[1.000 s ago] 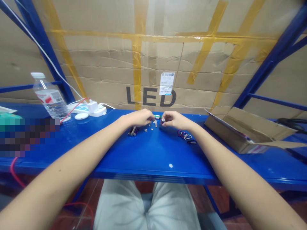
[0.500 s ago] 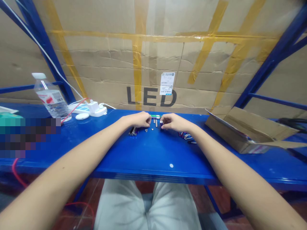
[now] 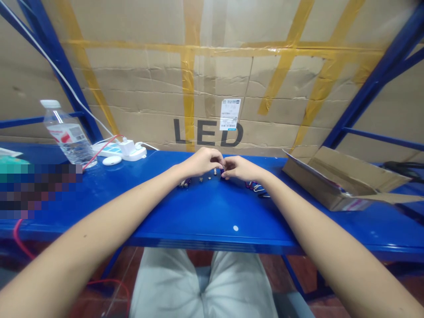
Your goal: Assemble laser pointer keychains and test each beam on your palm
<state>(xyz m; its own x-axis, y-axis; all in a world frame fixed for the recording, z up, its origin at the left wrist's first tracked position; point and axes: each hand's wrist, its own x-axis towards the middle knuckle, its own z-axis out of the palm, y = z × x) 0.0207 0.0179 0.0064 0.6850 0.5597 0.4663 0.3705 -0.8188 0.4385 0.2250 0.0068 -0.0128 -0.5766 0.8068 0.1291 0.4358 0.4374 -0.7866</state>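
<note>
Blue bench (image 3: pixel 212 212), left hand (image 3: pixel 201 161) and right hand (image 3: pixel 241 168) meeting, fingers curled together, anything pinched between them hidden.

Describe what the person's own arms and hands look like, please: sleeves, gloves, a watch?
The left forearm and right forearm are bare; no sleeve reaches into view. The left hand and right hand wear no gloves, and no watch or bracelet shows at the wrists. Rings are too small to tell.
</note>
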